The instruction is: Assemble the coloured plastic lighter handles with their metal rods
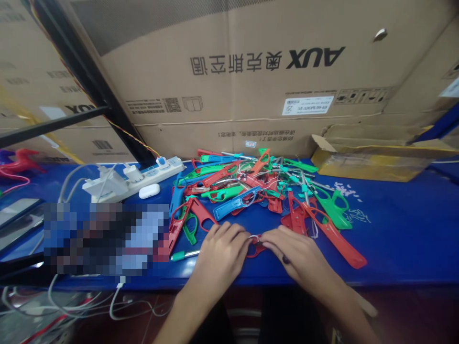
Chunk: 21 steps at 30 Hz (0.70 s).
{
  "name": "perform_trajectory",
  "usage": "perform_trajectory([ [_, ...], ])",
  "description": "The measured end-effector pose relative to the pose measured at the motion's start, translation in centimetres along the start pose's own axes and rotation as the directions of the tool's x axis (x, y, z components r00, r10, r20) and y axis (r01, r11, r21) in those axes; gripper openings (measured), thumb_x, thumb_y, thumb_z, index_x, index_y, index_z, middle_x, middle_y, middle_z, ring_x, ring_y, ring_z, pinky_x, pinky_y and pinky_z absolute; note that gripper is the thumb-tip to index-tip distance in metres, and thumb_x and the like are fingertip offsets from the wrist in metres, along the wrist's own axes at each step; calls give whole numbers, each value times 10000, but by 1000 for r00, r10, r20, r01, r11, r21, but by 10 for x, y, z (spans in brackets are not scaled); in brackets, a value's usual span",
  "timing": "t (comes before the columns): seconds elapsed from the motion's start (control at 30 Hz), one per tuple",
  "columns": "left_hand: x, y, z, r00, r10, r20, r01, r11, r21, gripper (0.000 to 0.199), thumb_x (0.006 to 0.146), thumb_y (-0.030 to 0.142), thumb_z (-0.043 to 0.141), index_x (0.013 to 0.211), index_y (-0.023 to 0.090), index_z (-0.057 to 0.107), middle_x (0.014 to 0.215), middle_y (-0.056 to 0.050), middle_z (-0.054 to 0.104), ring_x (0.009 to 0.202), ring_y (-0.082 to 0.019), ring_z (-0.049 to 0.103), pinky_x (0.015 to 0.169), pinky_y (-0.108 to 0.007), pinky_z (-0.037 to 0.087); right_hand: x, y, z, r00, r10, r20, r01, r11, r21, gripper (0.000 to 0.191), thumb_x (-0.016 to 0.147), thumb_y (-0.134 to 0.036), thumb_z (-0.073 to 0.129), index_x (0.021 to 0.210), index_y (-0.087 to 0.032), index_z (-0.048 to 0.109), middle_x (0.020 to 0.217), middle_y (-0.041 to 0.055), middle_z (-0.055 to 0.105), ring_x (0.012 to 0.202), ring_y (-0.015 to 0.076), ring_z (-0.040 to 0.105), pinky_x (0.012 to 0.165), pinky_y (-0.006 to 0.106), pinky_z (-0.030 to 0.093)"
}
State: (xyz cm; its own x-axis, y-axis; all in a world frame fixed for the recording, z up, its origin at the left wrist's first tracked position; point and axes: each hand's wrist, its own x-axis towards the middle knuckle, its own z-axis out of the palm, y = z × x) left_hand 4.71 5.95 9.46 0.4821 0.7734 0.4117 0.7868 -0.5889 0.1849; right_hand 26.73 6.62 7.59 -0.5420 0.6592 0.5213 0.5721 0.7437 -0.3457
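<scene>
Both hands meet at the table's front edge over a red plastic lighter shell (255, 248) with a ring-shaped trigger guard. My left hand (223, 246) is closed, its thumb and fingertips gripping the shell's left side. A thin white wire (255, 236) arches between the two hands. My right hand (299, 248) is pinched closed at the shell's other side; a slim dark thing (286, 259) pokes out of it, its kind unclear. Beside my left hand lies a metal tube with a green end (179, 255). Red (339, 236), green (335, 208) and blue (236, 203) lighter shells are heaped just beyond.
At the back stands a large cardboard box (236, 95), with a small open carton (366, 162) on the right. Tiny pale pieces (346, 188) and small pins (358, 216) lie at right. A power strip (158, 172), white earbud case (149, 191) and cables occupy the left.
</scene>
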Motion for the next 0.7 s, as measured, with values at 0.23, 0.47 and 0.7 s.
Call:
perform_trajectory([
  [0.23,1,4,8,991,-135,23,137,981,-135,78,1005,155,517,950,186,564,932,-34,648,873,-235,613,819,-400,487,2,-1,0,1000,-21,-13,21,1000,22,187,1016,-120,523,1130,-218,634,1072,24,764,928,187,697,878,346,568],
  [0.47,0,-1,11,987,-163,10,161,962,-220,11,1029,208,524,1031,197,526,982,-38,630,917,-236,601,859,-407,487,3,-2,-1,1000,-6,-2,6,999,37,168,1014,-127,540,1122,-227,622,1063,23,756,925,194,689,841,345,562],
  [0.7,1,-2,8,991,-129,15,130,975,-181,118,1043,219,500,993,191,603,1021,-42,652,941,-232,597,852,-410,488,3,-4,-3,1000,21,11,-21,997,69,170,1024,-114,511,1110,-218,615,1103,44,726,981,181,682,823,302,547],
])
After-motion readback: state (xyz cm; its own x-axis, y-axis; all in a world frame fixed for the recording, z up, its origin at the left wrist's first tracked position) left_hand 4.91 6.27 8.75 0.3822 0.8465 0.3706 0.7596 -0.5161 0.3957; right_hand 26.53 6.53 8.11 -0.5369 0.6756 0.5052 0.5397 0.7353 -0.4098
